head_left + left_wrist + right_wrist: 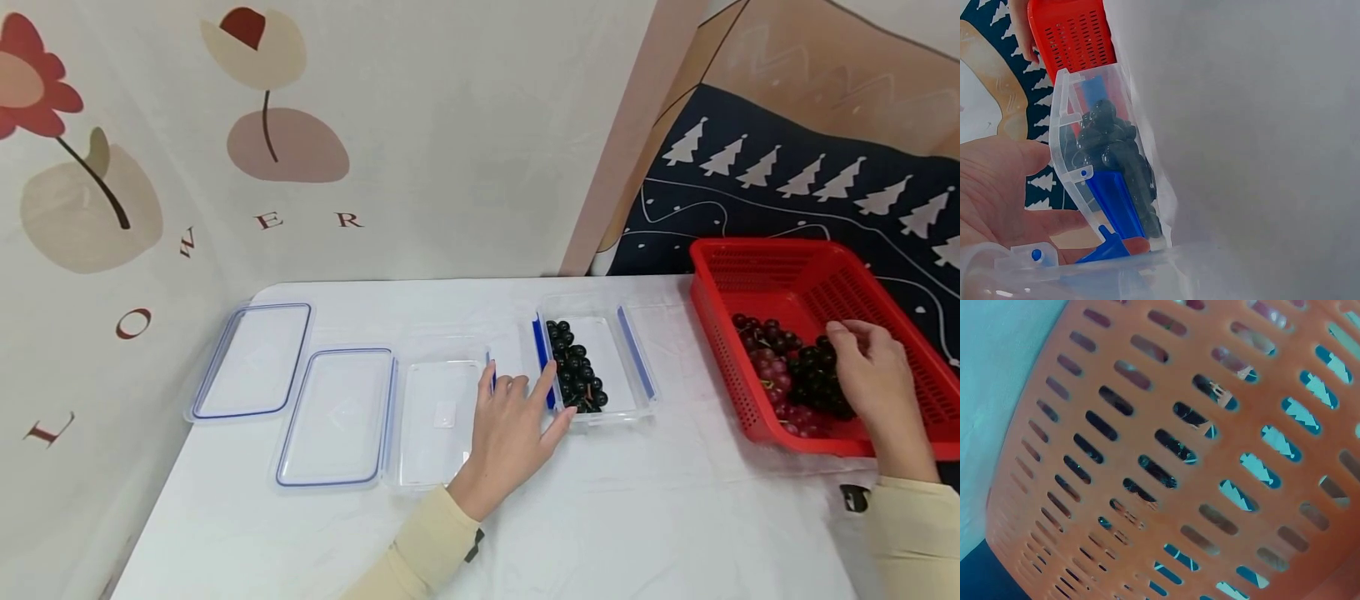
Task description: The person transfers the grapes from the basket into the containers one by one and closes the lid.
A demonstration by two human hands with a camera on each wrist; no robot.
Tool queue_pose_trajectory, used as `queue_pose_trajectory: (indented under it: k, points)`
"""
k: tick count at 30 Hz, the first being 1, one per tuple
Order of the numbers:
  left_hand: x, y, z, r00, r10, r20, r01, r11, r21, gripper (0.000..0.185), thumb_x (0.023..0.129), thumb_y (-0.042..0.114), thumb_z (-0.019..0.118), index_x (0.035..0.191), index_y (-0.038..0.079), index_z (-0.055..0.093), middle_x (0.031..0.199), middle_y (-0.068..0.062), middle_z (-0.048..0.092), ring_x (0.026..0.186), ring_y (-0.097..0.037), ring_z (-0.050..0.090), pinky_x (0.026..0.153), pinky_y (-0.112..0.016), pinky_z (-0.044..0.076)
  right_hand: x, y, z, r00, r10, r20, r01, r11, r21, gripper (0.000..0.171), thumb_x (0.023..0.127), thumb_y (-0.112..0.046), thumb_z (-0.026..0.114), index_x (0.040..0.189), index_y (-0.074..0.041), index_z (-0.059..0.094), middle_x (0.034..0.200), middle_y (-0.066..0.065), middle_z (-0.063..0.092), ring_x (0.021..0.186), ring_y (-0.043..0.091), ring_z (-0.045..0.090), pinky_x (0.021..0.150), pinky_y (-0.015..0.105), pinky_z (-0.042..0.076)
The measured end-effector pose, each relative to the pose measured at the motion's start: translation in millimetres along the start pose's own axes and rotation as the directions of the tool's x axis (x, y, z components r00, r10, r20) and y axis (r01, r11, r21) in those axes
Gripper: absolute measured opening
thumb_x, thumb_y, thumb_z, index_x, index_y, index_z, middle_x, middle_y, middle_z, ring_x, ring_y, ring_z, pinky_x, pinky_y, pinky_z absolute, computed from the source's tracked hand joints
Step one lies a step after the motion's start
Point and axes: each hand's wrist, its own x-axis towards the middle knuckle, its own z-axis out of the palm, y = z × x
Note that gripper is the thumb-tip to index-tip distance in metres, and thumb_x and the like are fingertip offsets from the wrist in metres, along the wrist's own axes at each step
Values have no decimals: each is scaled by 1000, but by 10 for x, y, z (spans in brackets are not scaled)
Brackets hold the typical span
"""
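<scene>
Lettering on the wall hanging (150, 167) behind the table reads in dark red capitals: "L", "O", "W", "E", "R", curving past painted flowers; nothing else readable shows on any container.

On the white table (637, 517) lie 2 clear lids with blue seals, the far lid (251, 361) near the left edge and the near lid (337, 417) just beside an empty clear container (442, 412). To its right stands a second clear container (600, 367) with blue clasps, holding a bunch of dark grapes (576, 367) along its left half; its right half is bare.

The left hand (513, 429) rests flat on the table between the 2 containers, fingers spread and straight, fingertips touching the grape container's left clasp side. The left wrist view shows the palm (997, 194) against that container's wall.

The right hand (873, 379) is inside the red slotted basket (750, 275) at the table's right edge, fingers curled down onto the dark and red grapes in the basket (787, 375); whether they pinch any of the fruit I cannot tell. The right wrist view shows only the basket wall (1160, 450) close up.

Open tabletop runs along the whole near edge and between the grape container and the basket.
</scene>
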Motion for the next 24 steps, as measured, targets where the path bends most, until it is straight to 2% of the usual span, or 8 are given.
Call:
queue_pose_trajectory:
  k: [8, 16, 24]
  points:
    - [-1, 1, -1, 1000, 7, 10, -7, 1000, 7, 65, 109, 56, 61, 158, 13, 59, 115, -17, 77, 112, -37, 70, 125, -65, 25, -15, 72, -38, 1000, 19, 24, -19, 999, -27, 74, 117, -41, 29, 162, 18, 26, 159, 48, 29, 143, 66, 33, 113, 79, 30]
    - [12, 6, 9, 999, 23, -24, -22, 999, 23, 65, 108, 56, 62, 156, 12, 61, 113, -17, 78, 110, -36, 70, 123, -66, 28, 18, 115, -88, 996, 37, 80, -37, 999, -7, 77, 117, -40, 30, 162, 20, 14, 158, 52, 21, 142, 69, 28, 112, 80, 30]
    - [31, -2, 5, 999, 27, -20, -26, 999, 24, 65, 109, 56, 61, 157, 12, 60, 114, -17, 78, 111, -37, 70, 123, -66, 28, 44, 157, -129, 989, 77, 127, -80, 997, 15, 80, 117, -40, 29, 162, 22, 4, 161, 53, 10, 146, 72, 21, 114, 81, 27]
